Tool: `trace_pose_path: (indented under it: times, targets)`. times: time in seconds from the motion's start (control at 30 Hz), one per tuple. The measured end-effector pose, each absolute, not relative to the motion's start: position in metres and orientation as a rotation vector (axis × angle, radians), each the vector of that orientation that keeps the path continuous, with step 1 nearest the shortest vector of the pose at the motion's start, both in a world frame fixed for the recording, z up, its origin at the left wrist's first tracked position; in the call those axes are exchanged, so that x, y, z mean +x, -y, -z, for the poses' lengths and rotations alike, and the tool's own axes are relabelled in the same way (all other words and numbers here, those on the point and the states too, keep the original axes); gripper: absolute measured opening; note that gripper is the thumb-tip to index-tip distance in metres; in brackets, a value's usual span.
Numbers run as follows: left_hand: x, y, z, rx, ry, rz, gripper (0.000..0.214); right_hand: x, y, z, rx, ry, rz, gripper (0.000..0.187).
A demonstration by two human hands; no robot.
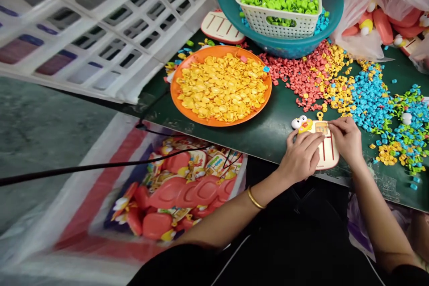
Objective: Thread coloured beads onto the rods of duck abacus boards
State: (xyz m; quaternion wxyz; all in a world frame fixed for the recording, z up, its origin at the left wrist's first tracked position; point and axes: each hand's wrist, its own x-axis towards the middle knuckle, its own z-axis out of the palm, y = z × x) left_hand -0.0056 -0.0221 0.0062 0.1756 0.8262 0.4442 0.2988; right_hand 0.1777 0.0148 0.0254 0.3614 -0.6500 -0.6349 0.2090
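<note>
A flat cream toy board (pixel 326 149) with red lines and a yellow duck head (pixel 301 124) lies at the near edge of the dark green table (pixel 281 120). My left hand (pixel 300 155) rests on its left part, fingers curled over it, a gold bangle (pixel 254 199) on the wrist. My right hand (pixel 346 137) pinches at the board's top edge beside a small yellow piece; what the fingertips hold is too small to name.
An orange plate (pixel 177 98) holds yellow pieces. A teal bowl (pixel 330 4) carries a white basket (pixel 278 20) of green pieces. Red, yellow, blue and green pieces (pixel 368 94) lie loose on the table. A sack of finished red toys (pixel 177 192) sits left of my lap; white crates (pixel 100 22) stand behind.
</note>
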Motion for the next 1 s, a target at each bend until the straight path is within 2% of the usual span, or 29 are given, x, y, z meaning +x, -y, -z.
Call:
trace_pose_path:
  times: [0.13,0.27,0.43,0.57,0.7,0.8,1.0]
  targets:
    - [-0.003,0.022,-0.003,2.248,-1.369,-0.914,0.033,0.173,0.005,-0.017,-1.636,1.781,-0.377,0.027]
    - [-0.002,0.021,-0.004,2.262,-1.382,-0.885,0.032,0.174,0.012,-0.023,-1.5,1.99,-0.529,0.031]
    - [-0.001,0.022,-0.005,2.277,-1.41,-0.859,0.036,0.169,-0.044,-0.029,-1.602,1.898,-0.438,0.024]
    - [-0.003,0.022,-0.005,2.29,-1.411,-0.845,0.036,0.167,-0.083,-0.033,-1.703,2.063,-0.458,0.021]
    - [-0.005,0.021,-0.008,2.406,-1.247,-0.784,0.041,0.182,-0.063,-0.036,-1.706,1.853,-0.589,0.016]
    - [-0.005,0.02,-0.008,2.393,-1.205,-0.81,0.042,0.193,-0.038,-0.035,-1.7,1.674,-0.717,0.019]
    - [0.0,0.021,-0.004,2.303,-1.388,-0.98,0.034,0.188,-0.021,-0.035,-1.663,1.784,-0.533,0.023]
